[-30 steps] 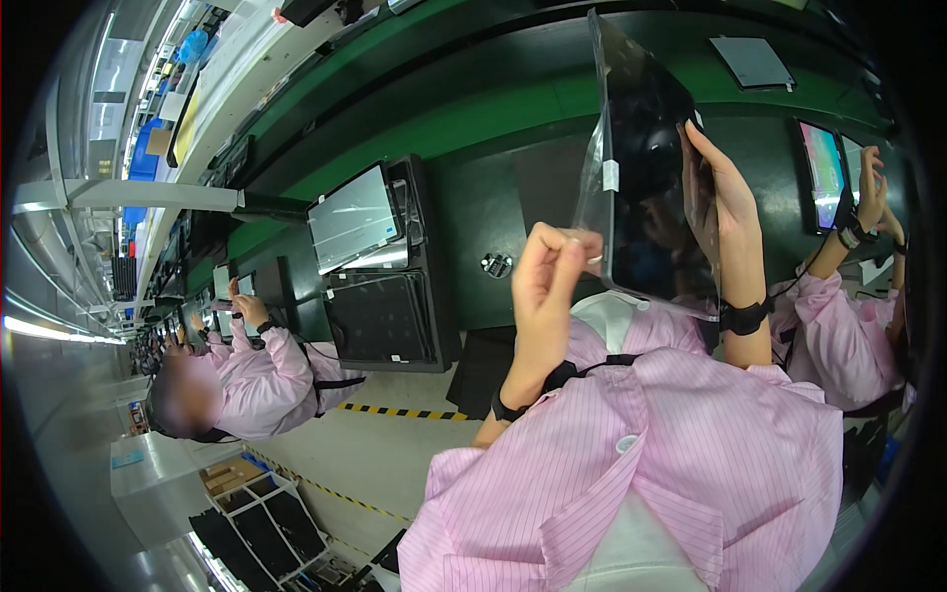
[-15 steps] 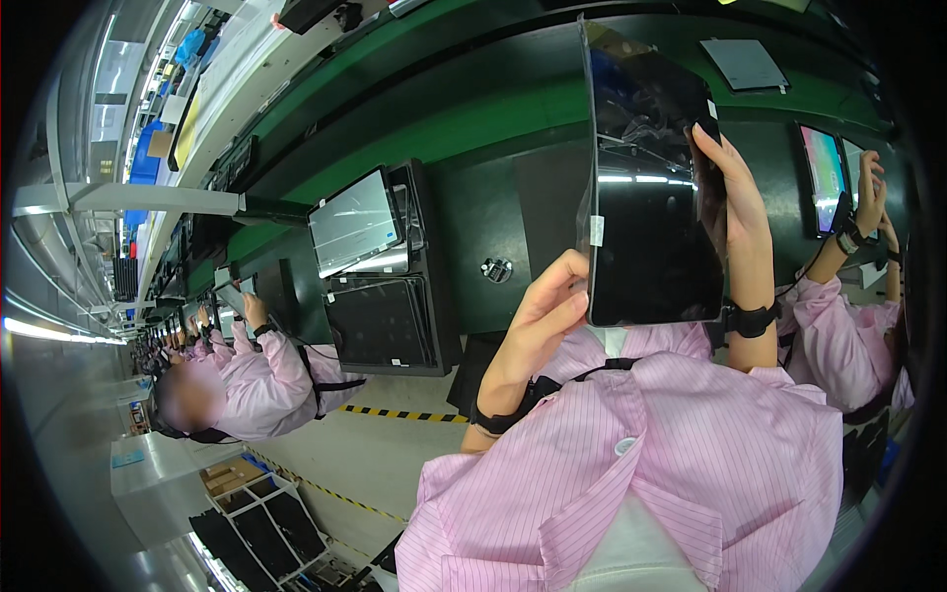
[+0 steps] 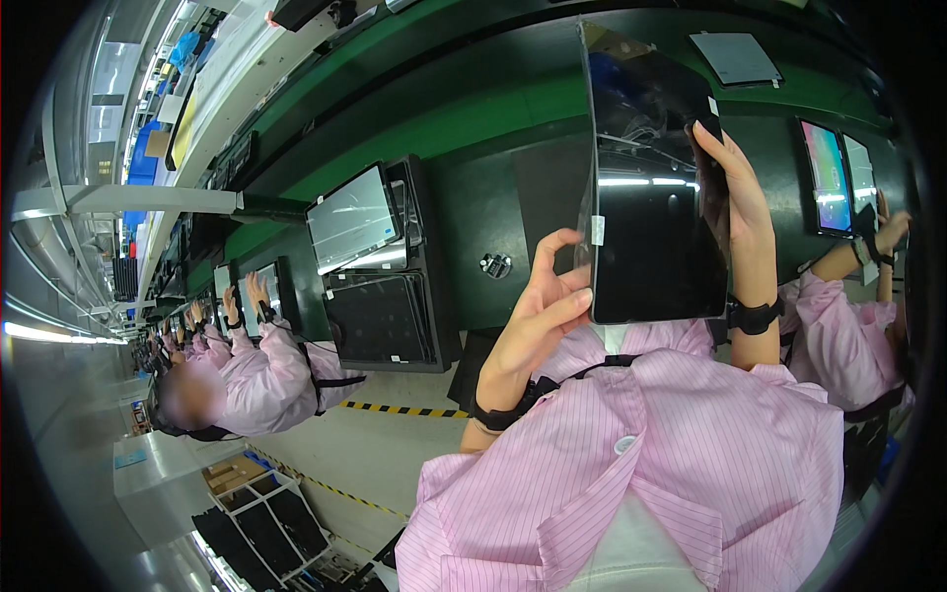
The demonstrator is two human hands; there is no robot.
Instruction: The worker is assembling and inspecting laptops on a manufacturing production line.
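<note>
A black tablet (image 3: 659, 247) with a glossy screen stands upright in front of my chest, with ceiling lights mirrored in it. Clear film hangs loosely about its upper part and sides, and small white tabs show at its left and right edges. My right hand (image 3: 742, 192) grips the right edge, thumb on the front, other fingers hidden behind. At the lower left corner my left hand (image 3: 545, 314) holds the tablet, its thumb against the front edge. Its index finger is raised beside the left white tab (image 3: 597, 230).
To the left, a black tray (image 3: 442, 296) holds several tablets. A small metallic round object (image 3: 496, 265) lies on the dark green bench (image 3: 483, 207). Another tablet (image 3: 736, 59) lies at the far right. Co-workers in pink sit on both sides.
My left index finger has lifted and spread from the tablet's edge; the thumb stays at the corner. The right hand and tablet barely move. The co-workers' hands on both sides have shifted.
</note>
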